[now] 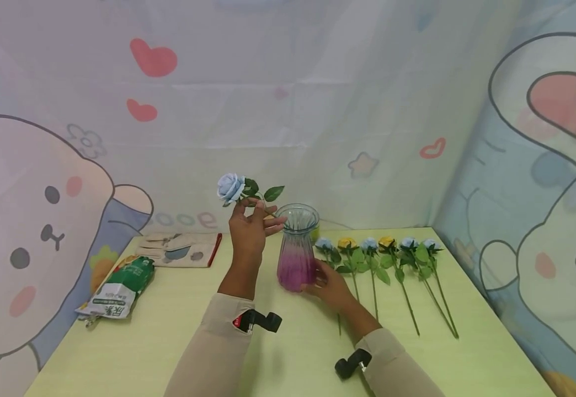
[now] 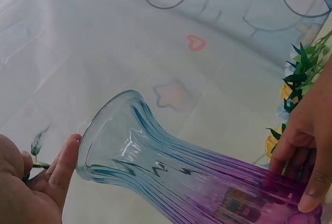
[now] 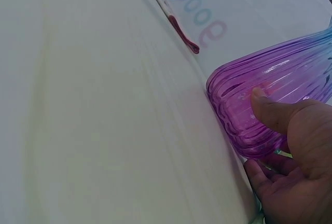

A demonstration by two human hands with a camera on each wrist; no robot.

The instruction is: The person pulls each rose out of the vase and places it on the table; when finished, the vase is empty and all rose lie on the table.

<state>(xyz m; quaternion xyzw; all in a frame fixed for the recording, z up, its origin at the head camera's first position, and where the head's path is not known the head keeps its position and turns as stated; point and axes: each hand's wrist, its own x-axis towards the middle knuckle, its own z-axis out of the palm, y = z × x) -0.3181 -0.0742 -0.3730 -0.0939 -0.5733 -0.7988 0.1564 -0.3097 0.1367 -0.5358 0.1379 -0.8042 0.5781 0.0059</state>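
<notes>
My left hand (image 1: 248, 234) pinches the stem of a light blue artificial rose (image 1: 230, 187) with green leaves. The bloom points up and left, and the stem slants down toward the mouth of a ribbed glass vase (image 1: 295, 259). In the left wrist view, the outstretched fingertips of that hand are right at the vase's rim. The vase is clear bluish at the top and purple below. Low on its right side, my right hand (image 1: 330, 284) grips it, with the thumb (image 3: 272, 111) against the purple glass and the other fingers partly hidden.
Several blue roses (image 1: 369, 245) and yellow roses (image 1: 347, 245) lie in a row on the right of the table (image 1: 179, 336). At the left are a green and white packet (image 1: 121, 289) and pale gloves (image 1: 181, 249). A printed cloth backdrop (image 1: 268, 110) rises behind.
</notes>
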